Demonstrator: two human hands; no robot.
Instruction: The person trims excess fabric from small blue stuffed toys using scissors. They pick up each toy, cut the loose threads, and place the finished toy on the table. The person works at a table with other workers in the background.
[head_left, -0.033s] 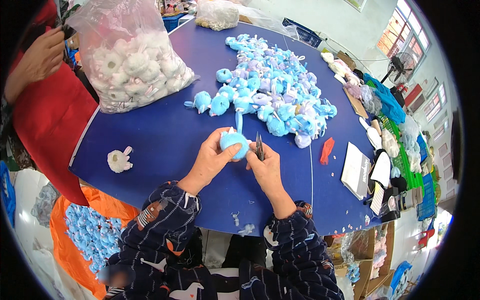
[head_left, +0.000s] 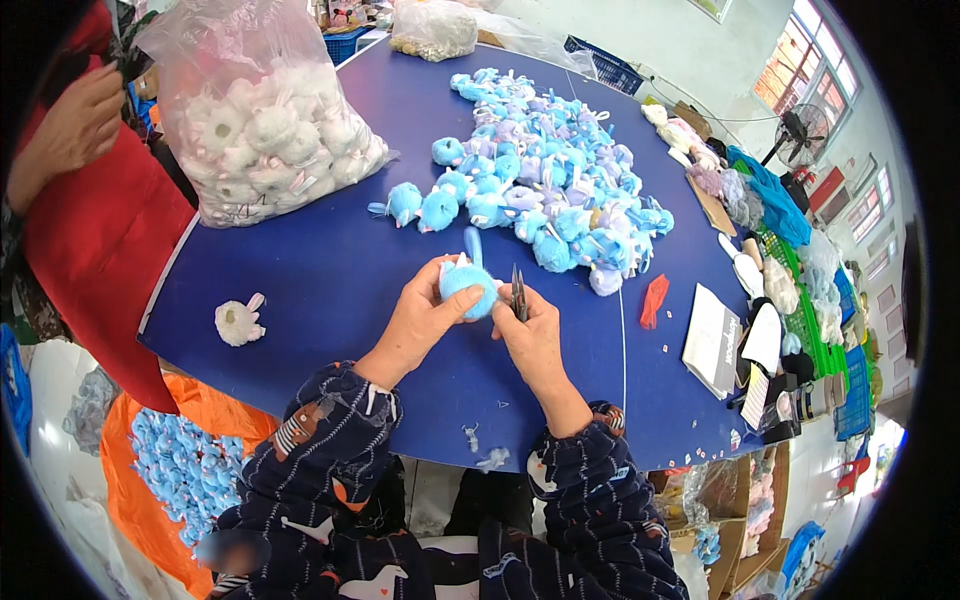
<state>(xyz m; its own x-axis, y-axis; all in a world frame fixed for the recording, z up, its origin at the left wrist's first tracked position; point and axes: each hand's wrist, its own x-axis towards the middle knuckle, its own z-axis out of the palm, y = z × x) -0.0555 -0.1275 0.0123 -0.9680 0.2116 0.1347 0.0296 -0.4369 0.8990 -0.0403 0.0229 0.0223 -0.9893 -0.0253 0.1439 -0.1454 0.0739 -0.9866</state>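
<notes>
Trimming in hand, by the look of it, near the front edge of the blue table [head_left: 330, 270], below the heap of blue plush toys [head_left: 545, 175] at its middle. Left hand [head_left: 420, 318] clamped on one blue plush toy [head_left: 468, 283], right hand [head_left: 530, 335] closed on small scissors [head_left: 518, 293], blades just beside the fluff. Next likely calls for a careful snip at a stray thread.

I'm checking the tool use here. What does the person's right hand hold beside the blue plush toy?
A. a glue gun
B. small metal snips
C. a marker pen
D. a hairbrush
B: the right hand grips small metal snips, blades pointing up, right beside the blue plush toy held in the left hand.
</notes>
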